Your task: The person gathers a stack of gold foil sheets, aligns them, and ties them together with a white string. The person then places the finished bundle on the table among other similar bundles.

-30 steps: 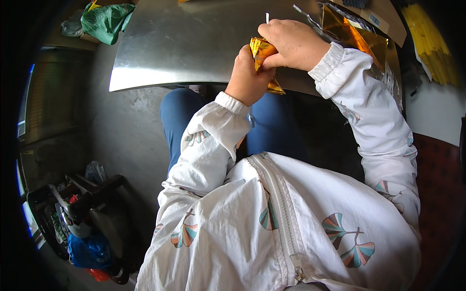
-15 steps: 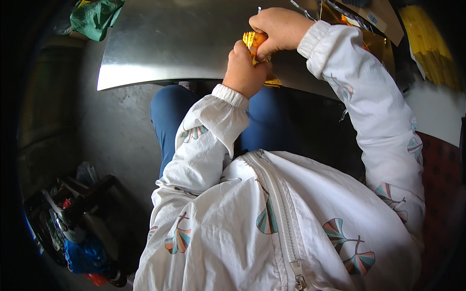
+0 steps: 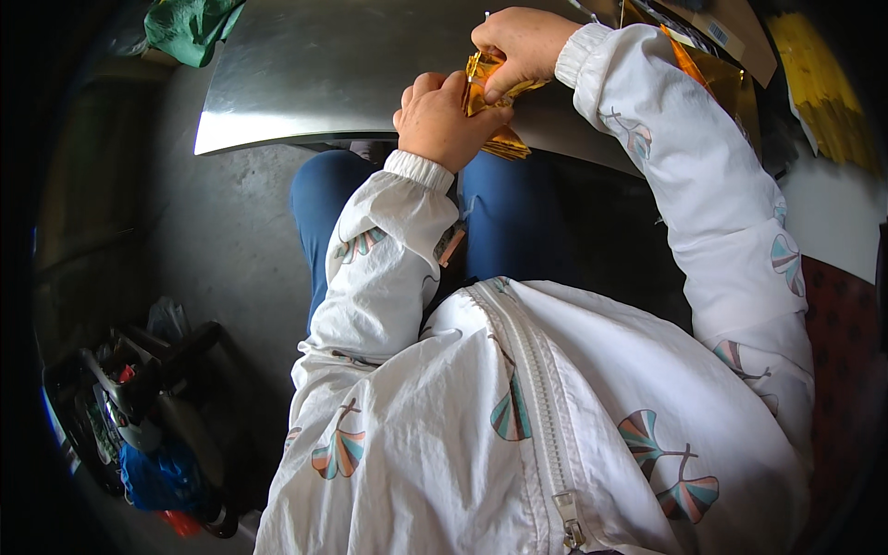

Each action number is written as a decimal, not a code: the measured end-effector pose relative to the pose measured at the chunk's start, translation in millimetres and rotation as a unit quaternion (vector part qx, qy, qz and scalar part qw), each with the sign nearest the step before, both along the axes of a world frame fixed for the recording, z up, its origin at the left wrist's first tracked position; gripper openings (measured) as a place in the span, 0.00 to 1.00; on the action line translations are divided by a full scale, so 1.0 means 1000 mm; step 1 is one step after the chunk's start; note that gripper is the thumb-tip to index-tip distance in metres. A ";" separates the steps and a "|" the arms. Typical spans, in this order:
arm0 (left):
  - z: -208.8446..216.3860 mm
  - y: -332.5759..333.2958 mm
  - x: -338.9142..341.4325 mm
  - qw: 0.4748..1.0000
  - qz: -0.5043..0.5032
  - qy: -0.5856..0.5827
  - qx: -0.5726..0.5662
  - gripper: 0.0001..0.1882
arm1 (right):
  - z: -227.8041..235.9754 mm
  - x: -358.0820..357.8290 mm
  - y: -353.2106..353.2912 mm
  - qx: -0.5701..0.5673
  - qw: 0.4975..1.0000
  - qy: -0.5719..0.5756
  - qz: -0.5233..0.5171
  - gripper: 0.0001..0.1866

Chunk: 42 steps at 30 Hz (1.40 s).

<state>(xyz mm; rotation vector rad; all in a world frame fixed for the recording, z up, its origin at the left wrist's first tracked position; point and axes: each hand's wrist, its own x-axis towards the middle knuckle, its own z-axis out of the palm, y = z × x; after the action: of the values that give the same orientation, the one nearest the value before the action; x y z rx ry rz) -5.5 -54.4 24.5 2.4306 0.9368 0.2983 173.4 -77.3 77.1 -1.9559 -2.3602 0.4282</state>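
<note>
A piece of shiny gold foil [image 3: 505, 143], creased and folded, is held between my two hands over the near edge of a metal table [image 3: 324, 69]. My left hand [image 3: 444, 120] closes on its left side, with the thumb lying across the foil. From above, my right hand [image 3: 525, 46] pinches the upper part between thumb and fingers. A pleated end of the foil sticks out below my left thumb, and another bit shows under my right hand. My fingers hide the middle of the piece.
More gold sheets [image 3: 726, 88] and a piece of cardboard [image 3: 740, 37] lie at the right of the table. Beyond them is a yellow bundle [image 3: 823, 83]. A green bag [image 3: 190, 32] sits at the far left. On the floor at lower left stands a dark frame with a blue bag [image 3: 162, 476].
My left hand has shifted slightly left, and its fingers have spread a little. More of the gold foil shows between and below my hands. My right hand keeps its pinch.
</note>
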 end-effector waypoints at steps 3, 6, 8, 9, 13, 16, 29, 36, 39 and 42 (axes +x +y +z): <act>0.002 -0.001 -0.002 0.999 0.016 0.017 -0.028 0.34 | 0.004 0.000 0.005 -0.021 1.000 0.004 0.013 0.25; 0.003 -0.005 -0.003 0.999 0.040 0.001 -0.034 0.35 | 0.005 -0.005 0.011 -0.054 0.999 -0.004 -0.003 0.25; 0.003 -0.011 -0.006 0.996 0.066 -0.033 -0.040 0.35 | 0.005 -0.008 0.013 -0.084 0.996 -0.002 -0.031 0.25; 0.004 -0.016 -0.009 0.997 0.062 -0.049 -0.009 0.37 | 0.005 -0.008 0.013 -0.083 0.996 -0.005 -0.032 0.26; 0.007 -0.033 -0.028 0.982 0.107 -0.144 0.050 0.38 | 0.002 -0.004 0.010 -0.059 0.998 0.029 -0.011 0.25; 0.007 -0.043 -0.047 0.981 0.135 -0.134 -0.022 0.33 | 0.000 0.001 0.012 -0.035 0.999 0.013 0.016 0.25; 0.009 -0.071 -0.053 0.964 -0.052 -0.231 -0.124 0.04 | 0.008 -0.009 0.010 -0.086 0.996 0.009 -0.014 0.26; 0.018 -0.065 -0.036 0.951 -0.038 -0.301 -0.056 0.05 | 0.004 -0.003 0.014 -0.056 0.998 0.037 0.017 0.25; 0.020 -0.057 -0.032 0.940 -0.082 -0.329 -0.031 0.03 | 0.002 -0.001 0.015 -0.060 0.997 0.048 0.018 0.24; 0.019 -0.050 -0.024 0.925 -0.136 -0.351 -0.061 0.02 | 0.000 0.000 0.015 -0.056 0.997 0.051 0.020 0.25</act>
<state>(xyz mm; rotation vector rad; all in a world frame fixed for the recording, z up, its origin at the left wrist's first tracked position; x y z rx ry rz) -29.9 -103.9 43.8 2.0512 0.2837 0.8984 173.2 -62.3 77.3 -1.8841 -2.3632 0.6589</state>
